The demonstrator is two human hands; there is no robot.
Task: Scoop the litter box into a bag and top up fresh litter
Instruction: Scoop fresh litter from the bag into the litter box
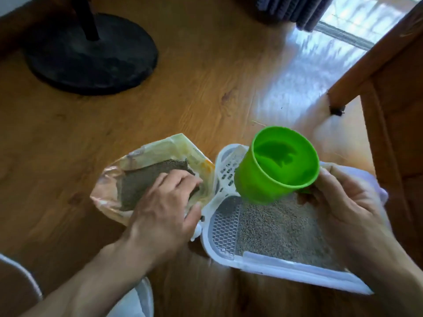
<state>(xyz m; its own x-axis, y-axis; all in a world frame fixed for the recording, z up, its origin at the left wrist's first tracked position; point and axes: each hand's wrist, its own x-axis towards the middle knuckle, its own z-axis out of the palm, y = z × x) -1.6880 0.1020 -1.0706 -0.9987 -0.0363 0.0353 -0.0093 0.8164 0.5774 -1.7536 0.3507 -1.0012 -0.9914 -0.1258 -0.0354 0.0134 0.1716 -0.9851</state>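
A white litter box (274,268) lies on the wooden floor, holding grey litter (281,227) and a metal mesh panel (225,227) on its left. My right hand (343,202) grips a green cup (274,170) by its edge, tilted over the box with its mouth toward me and nothing visible inside. Left of the box stands an open clear bag of grey litter (142,181). My left hand (164,207) grips the bag's near rim. A white slotted scoop (226,170) lies at the box's far left, partly behind the cup.
A black round stand base (91,56) sits on the floor at the far left. A wooden furniture leg (366,60) slants down at the right. White objects (139,300) show at the bottom left, and a dark curtain (295,8) hangs at the top.
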